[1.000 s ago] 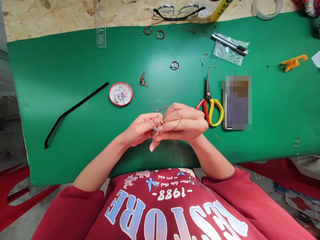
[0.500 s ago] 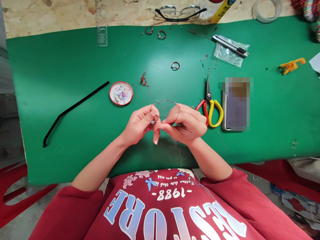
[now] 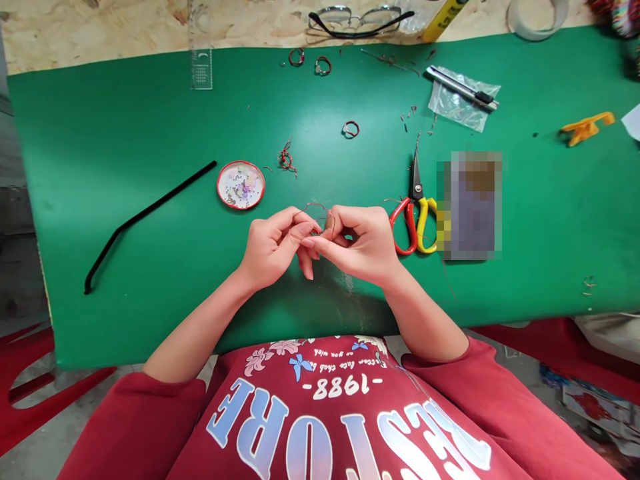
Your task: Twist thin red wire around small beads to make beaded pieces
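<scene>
Over the green mat, my left hand (image 3: 273,247) pinches a small piece of thin reddish-brown cord (image 3: 316,205) between thumb and fingers. My right hand (image 3: 363,243) is closed on the same cord, its thumb and fingertips meeting the left fingertips. A thin loop of the cord arcs above both hands. The fingers hide most of the knotted part. Just right of my right hand lie scissors (image 3: 417,190) with one red and one yellow handle. A red-rimmed dish (image 3: 241,185) of small beads sits up and left of my left hand.
Finished-looking cord rings (image 3: 351,129) and a red cord tangle (image 3: 286,159) lie beyond my hands. A phone-like blurred object (image 3: 473,207) is at right, a cutter knife (image 3: 463,88) on a plastic bag behind it. A bent black strip (image 3: 145,210) lies left; glasses (image 3: 361,23) rest at the back.
My right hand has moved left against my left fingertips, and the cord loop has become smaller. The pale blue bead seen by my left fingers is now hidden.
</scene>
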